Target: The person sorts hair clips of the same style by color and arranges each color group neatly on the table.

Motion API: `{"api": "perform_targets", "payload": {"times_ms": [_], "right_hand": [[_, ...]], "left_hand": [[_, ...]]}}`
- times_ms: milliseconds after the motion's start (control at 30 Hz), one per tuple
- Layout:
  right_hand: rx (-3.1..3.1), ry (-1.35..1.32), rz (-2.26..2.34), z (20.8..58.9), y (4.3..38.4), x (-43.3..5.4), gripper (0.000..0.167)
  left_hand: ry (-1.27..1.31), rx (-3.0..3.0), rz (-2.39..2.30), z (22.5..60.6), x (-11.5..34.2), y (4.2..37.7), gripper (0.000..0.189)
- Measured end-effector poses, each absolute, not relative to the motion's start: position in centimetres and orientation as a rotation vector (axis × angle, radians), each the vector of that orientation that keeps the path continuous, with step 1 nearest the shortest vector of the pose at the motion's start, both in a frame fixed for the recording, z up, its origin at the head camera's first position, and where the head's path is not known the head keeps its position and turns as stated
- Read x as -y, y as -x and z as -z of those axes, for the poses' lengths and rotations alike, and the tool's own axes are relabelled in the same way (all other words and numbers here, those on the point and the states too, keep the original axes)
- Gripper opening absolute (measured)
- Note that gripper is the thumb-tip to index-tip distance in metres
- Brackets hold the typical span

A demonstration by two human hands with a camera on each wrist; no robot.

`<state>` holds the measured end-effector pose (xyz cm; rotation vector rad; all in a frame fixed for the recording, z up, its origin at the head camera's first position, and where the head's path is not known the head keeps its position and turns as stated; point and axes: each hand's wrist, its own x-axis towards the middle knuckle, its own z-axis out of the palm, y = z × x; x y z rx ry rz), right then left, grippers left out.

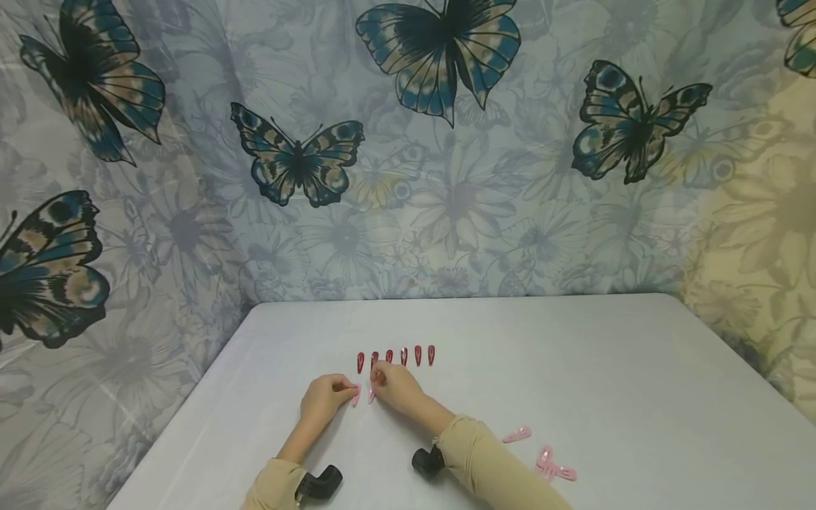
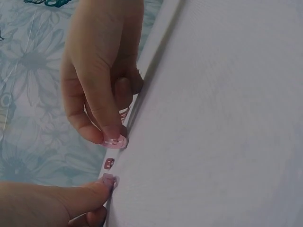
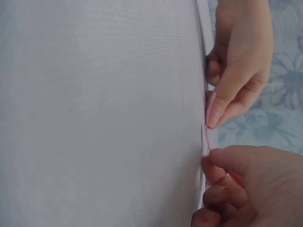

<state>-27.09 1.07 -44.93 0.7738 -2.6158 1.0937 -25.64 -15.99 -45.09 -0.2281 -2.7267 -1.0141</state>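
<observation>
My left hand (image 1: 325, 398) pinches a pink snap hair clip (image 1: 355, 398) by its upper part, close over the white table. Just to its right, my right hand (image 1: 397, 388) holds a second pink hair clip (image 1: 371, 397) between thumb and fingertips. Both clips stand below a row of several dark red hair clips (image 1: 418, 355), some partly covered by the right hand. In the left wrist view, one red clip (image 2: 109, 163) shows between the two pink ones. The right wrist view catches the right-hand clip (image 3: 208, 137) nearly edge-on.
To the right of the right forearm lie a single pink clip (image 1: 517, 434) and a small overlapping group of pink clips (image 1: 545, 462). Black wrist cameras (image 1: 428, 462) sit at both cuffs. Behind the white table (image 1: 574, 354) hangs a butterfly-print cloth (image 1: 459, 212).
</observation>
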Motion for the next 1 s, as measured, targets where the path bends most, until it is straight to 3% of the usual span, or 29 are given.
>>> {"api": "perform_targets", "payload": {"times_ms": [567, 1000], "right_hand": [[2.651, -0.802, -0.867, 43.8, 27.1, -0.3, 0.013], [2.61, -0.916, -1.123, 44.9, 27.6, -0.7, 0.006]], "left_hand": [[0.236, 2.696, 1.018, 45.0, 16.1, 25.7, 0.008], [0.219, 2.692, 1.019, 45.3, 16.0, 25.7, 0.009]]}}
